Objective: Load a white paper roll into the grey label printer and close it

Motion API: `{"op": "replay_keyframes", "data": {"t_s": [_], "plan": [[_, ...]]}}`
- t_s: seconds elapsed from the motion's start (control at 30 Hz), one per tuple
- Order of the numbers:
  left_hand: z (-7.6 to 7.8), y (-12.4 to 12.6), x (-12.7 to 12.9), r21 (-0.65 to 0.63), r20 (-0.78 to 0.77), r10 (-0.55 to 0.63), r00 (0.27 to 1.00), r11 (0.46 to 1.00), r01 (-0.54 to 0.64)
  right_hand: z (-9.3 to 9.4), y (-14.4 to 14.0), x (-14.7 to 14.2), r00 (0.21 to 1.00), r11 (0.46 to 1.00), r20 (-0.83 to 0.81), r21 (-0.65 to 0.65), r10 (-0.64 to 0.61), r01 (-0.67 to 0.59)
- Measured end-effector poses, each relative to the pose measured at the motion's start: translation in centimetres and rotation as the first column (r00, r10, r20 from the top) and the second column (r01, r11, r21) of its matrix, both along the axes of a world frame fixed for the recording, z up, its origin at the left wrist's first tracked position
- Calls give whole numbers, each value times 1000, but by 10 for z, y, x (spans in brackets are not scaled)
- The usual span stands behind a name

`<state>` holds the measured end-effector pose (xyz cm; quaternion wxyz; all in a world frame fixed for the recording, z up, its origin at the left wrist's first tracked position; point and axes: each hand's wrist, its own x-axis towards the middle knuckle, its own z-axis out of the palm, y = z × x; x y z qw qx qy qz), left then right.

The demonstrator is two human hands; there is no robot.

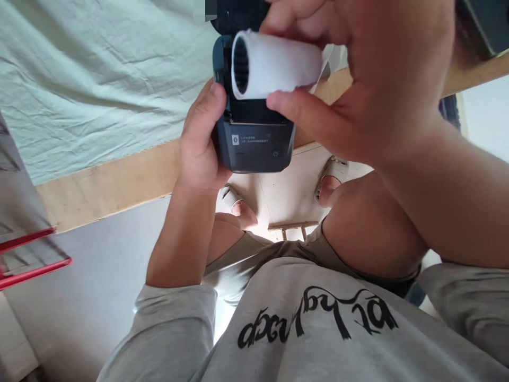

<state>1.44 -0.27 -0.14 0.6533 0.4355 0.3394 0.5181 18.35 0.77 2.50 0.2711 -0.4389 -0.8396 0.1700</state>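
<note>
My left hand (204, 135) is closed round the left side of a dark portable label printer (256, 151), its thumb on the edge. The printer's lid (238, 16) is flipped up, and a dark paper bay shows below it. A power button and small white print mark its front. Between the thumb and fingers of my right hand (338, 79) is a white paper roll (278, 66) with a dark hollow core facing left. The roll lies across the bay's opening, tilted slightly; I cannot tell whether it touches the printer. A thin strip hangs near its right end.
Pale green cloth (99, 79) covers the surface at upper left, bordered by a wooden edge (107, 180). Red bars (35, 270) stand at far left. A dark object (485, 26) sits at upper right. Below are my legs and a small wooden stool (292, 226).
</note>
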Motion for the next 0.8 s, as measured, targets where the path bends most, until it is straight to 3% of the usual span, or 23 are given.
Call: {"op": "replay_keyframes", "data": {"t_s": [0.1,0.17,0.33,0.43,0.53,0.63,0.73,0.8], "plan": [[1,0,-3,-12,-72,-13,997,1000,12,7,1,-10,975,988,159,32,-153,149],[2,0,-5,-27,-118,-22,993,999,19,6,4,-12,950,980,242,73,-195,182],[0,0,-6,-27,-114,-15,993,1000,12,-1,6,-10,982,976,180,217,-66,26],[-5,3,-6,-29,-75,12,997,999,-14,2,-1,-10,986,965,153,263,-64,22],[-10,4,-10,27,-69,-11,998,1000,13,5,-10,-12,979,972,192,231,-73,27],[-12,5,-14,118,-89,-59,994,991,70,3,-13,-11,967,987,249,138,46,-82],[-15,5,-17,147,-134,-69,989,985,89,-2,-11,-4,987,981,123,156,98,-117],[-17,8,-19,150,-157,-68,985,984,92,-7,-8,3,997,983,-73,186,4,9]]}}
